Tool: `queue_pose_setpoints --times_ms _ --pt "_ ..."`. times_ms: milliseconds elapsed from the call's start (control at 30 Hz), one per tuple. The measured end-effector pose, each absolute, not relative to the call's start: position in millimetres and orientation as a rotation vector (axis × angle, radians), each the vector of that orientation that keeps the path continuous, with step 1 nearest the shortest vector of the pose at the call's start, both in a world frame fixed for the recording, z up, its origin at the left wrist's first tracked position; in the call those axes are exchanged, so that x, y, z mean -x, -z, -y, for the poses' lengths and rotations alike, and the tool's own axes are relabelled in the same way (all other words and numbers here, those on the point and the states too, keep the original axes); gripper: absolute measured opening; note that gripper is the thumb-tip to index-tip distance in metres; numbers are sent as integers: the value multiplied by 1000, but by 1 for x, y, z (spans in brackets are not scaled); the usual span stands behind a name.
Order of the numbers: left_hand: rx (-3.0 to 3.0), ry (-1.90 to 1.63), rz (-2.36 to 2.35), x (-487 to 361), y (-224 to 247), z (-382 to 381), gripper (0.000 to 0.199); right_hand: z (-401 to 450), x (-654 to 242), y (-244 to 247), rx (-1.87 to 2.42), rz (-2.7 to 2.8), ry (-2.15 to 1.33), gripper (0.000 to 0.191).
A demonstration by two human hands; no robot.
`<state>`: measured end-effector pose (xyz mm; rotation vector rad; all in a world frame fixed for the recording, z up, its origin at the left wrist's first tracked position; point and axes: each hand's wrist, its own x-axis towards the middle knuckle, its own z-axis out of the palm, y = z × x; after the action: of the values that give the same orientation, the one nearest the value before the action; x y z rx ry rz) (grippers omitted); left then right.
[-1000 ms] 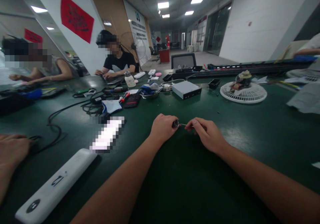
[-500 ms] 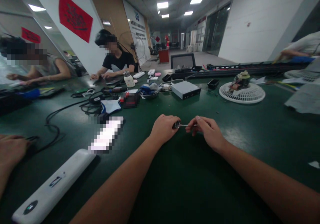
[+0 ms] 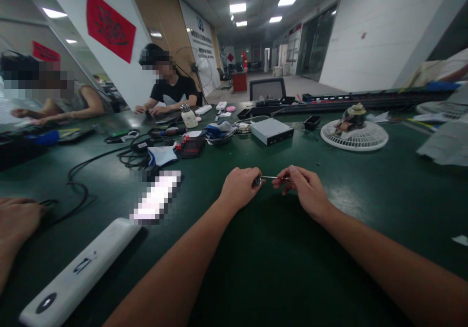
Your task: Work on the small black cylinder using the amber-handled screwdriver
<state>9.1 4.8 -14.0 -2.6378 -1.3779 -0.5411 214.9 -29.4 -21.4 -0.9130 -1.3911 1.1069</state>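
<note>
My left hand (image 3: 239,186) is closed round a small round dark metal part (image 3: 258,181), most of which its fingers hide. From the right, my right hand (image 3: 305,188) pinches a thin screwdriver with a metal shaft (image 3: 269,177). The shaft's tip is at the round part, and the handle is largely hidden by the fingers. Both hands are low over the green table (image 3: 252,259), near its middle.
A white device (image 3: 80,268) and a lit phone (image 3: 157,197) lie at the left, beside another person's hand (image 3: 18,222). Farther back are a metal box drive (image 3: 271,131), a white fan grille (image 3: 354,134), a cloth (image 3: 218,130) and black cables (image 3: 78,166). Two people sit across.
The screwdriver shaft has tilted a little, its right end now nearer the round part's top level. The fingers of my right hand have shifted slightly on it.
</note>
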Motion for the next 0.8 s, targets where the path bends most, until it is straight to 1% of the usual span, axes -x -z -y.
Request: queue_pose_setpoints --times_ms 67,167,300,467,533,667,733,800 --pt "2641 522 1388 -9 14 -5 12 29 -215 21 974 1435 -1069 42" --pt "2670 491 1379 -9 13 -4 8 33 -215 17 1019 1572 -1021 43" --pt "2672 500 1390 -9 12 -3 7 35 -214 15 932 1468 -1140 41" --pt "2655 501 1400 -8 14 -4 6 34 -214 17 1019 1598 -978 40" --pt "2665 493 1387 -8 15 -5 5 34 -214 17 996 1600 -1045 41" --pt "2682 508 1340 -9 16 -5 6 30 -214 19 951 1367 -1256 42" --pt "2695 497 1342 -9 16 -5 8 28 -215 21 1001 1335 -1221 42" --pt "2703 478 1356 -9 16 -4 9 28 -215 21 1052 1432 -1135 41"
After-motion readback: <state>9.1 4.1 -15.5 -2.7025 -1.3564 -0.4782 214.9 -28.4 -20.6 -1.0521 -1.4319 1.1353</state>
